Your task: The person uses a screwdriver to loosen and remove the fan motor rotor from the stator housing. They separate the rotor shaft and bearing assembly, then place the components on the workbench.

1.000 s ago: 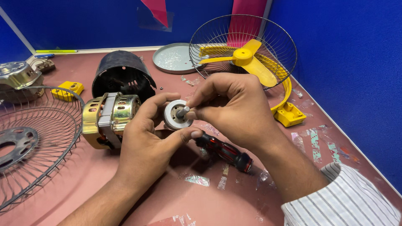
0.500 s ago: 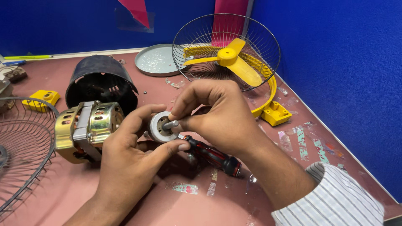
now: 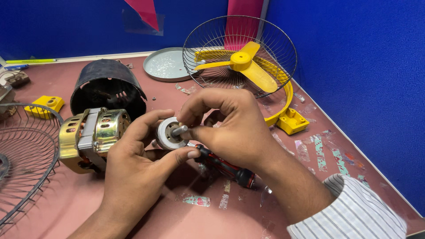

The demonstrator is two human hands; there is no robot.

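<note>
Reddish-brown worktable (image 3: 146, 217), walled by blue panels at the back and right, strewn with scraps of clear tape. Round wire fan guard (image 3: 239, 55) at the far centre, leaning over a yellow three-bladed fan blade (image 3: 241, 62) and a yellow curved bracket (image 3: 290, 117) ending in a block just beside the right wrist. Second wire guard (image 3: 22, 159) at the left edge, cut off by the frame. Black cylindrical motor housing (image 3: 107, 86), on its side, open end facing the camera, behind the left hand. Flat grey round cover (image 3: 166, 64) lying near the back wall, beside the upright guard. Gold-coloured motor stator (image 3: 93, 135) just left of the left hand, touching or nearly touching its knuckles; contact not resolvable. Left hand (image 3: 133, 168), fingers curled from below and thumb over the top, cradling a grey disc-shaped rotor (image 3: 170, 132) with a short steel shaft, held above the table centre. Right hand (image 3: 230, 126), striped cuff at the forearm, thumb and forefinger pinched narrowly on the shaft tip. Red-and-black screwdriver (image 3: 226, 167) lying on the table beneath the right hand. Small yellow plastic piece (image 3: 44, 106) at far left. Tiny dark screw (image 3: 153, 98) loose beside the housing.
</note>
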